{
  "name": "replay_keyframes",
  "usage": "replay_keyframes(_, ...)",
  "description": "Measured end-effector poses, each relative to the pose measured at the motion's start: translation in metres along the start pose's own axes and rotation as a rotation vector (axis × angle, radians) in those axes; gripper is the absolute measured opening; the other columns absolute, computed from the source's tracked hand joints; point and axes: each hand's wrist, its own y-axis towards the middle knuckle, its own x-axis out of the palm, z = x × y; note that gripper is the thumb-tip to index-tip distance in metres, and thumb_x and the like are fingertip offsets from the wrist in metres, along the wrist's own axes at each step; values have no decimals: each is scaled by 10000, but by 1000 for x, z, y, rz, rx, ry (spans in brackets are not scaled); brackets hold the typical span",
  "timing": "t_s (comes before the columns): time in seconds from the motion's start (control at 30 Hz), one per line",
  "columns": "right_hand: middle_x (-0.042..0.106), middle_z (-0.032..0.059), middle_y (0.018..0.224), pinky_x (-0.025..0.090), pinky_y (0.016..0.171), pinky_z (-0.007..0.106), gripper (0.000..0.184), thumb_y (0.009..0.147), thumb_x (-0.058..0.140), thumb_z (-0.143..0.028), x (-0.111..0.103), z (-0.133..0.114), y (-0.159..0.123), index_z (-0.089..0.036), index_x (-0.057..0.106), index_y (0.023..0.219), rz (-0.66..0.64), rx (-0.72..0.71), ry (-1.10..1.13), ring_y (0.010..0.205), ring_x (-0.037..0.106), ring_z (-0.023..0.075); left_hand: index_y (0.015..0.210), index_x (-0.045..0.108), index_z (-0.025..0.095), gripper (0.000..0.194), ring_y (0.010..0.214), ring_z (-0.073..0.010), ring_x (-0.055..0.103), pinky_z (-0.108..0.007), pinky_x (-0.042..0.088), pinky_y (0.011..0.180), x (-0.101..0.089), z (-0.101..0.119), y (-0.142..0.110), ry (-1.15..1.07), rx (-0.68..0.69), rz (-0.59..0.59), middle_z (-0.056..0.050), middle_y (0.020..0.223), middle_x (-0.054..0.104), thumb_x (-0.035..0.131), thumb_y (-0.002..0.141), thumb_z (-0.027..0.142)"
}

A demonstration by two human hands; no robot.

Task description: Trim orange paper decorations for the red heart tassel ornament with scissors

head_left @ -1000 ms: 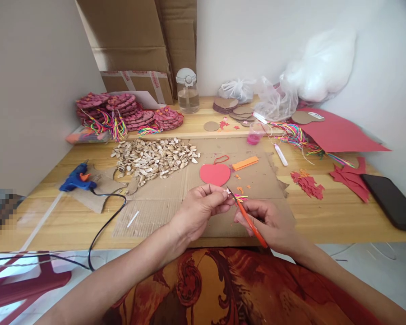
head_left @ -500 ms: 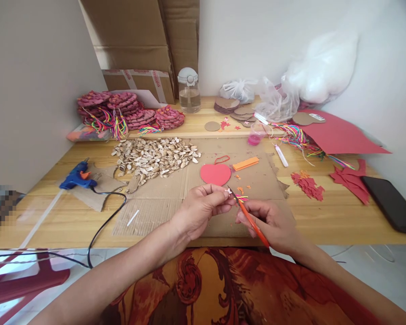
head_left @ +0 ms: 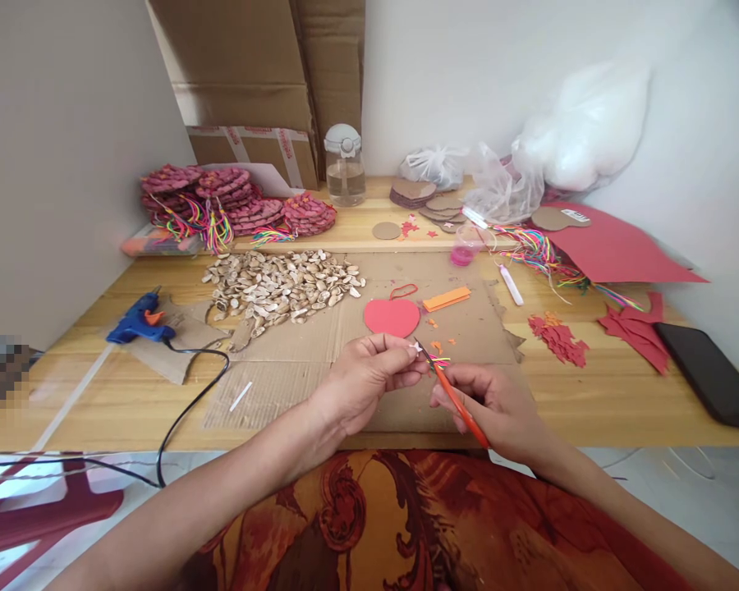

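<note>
Between its thumb and finger, the left hand [head_left: 369, 379] pinches a tiny pale piece [head_left: 416, 348]. Just beside it, the right hand [head_left: 496, 406] is closed around orange scissors [head_left: 461, 405], with the blades right by the piece. It is too small to tell if they touch. This looks like the small trimming step. A next snip would call for a tight pinch, small turns of the piece and fingertips away from the blades.

Just past the left hand lies a red card shape [head_left: 392, 317] with a red loop, flat on brown cardboard [head_left: 296, 382]. Beyond the right hand is an orange strip [head_left: 447, 299]. Farther out, left of the hands, are many shells [head_left: 283, 287] and a blue glue gun [head_left: 139, 322].
</note>
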Motion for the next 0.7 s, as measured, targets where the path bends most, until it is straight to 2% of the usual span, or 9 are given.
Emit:
replay_keyframes(0.17, 477, -52, 490, 245, 439, 242, 322, 865, 570, -470, -2, -1, 1, -171, 604, 751, 12, -4, 1, 407, 337, 63, 757, 631, 93, 171, 729, -122, 662, -226, 511, 704, 0, 1, -1, -2, -14, 12, -72, 820, 698, 751, 693, 196)
replay_keyframes(0.3, 464, -45, 532, 281, 474, 242, 308, 852, 593, -462, -2, 4, 3, -170, 598, 751, 23, -19, 48, 474, 372, 80, 752, 632, 102, 199, 736, -123, 657, -240, 498, 713, -1, 0, 0, 9, -8, 19, -59, 812, 692, 770, 676, 224)
replay_keyframes(0.37, 463, -37, 570, 310, 504, 245, 290, 835, 622, -450, -2, 4, 4, -171, 597, 758, 68, -37, 73, 520, 393, 91, 739, 630, 110, 214, 741, -125, 650, -246, 486, 711, -2, -1, 0, 32, -4, 19, -52, 795, 687, 779, 666, 246)
replay_keyframes(0.5, 502, -19, 629, 339, 532, 246, 270, 779, 687, -432, -2, -4, 11, -171, 616, 792, 177, -20, 89, 575, 431, 104, 731, 637, 135, 219, 736, -117, 625, -240, 452, 691, -3, -3, 0, 124, 15, 18, -36, 754, 677, 779, 662, 287)
replay_keyframes(0.7, 577, -12, 704, 392, 579, 244, 247, 708, 751, -367, 3, -13, 18, -175, 643, 819, 158, -29, 199, 632, 495, 110, 704, 636, 144, 208, 599, -72, 519, -212, 384, 591, -4, -5, -1, 306, 85, 49, 5, 677, 621, 764, 669, 305)
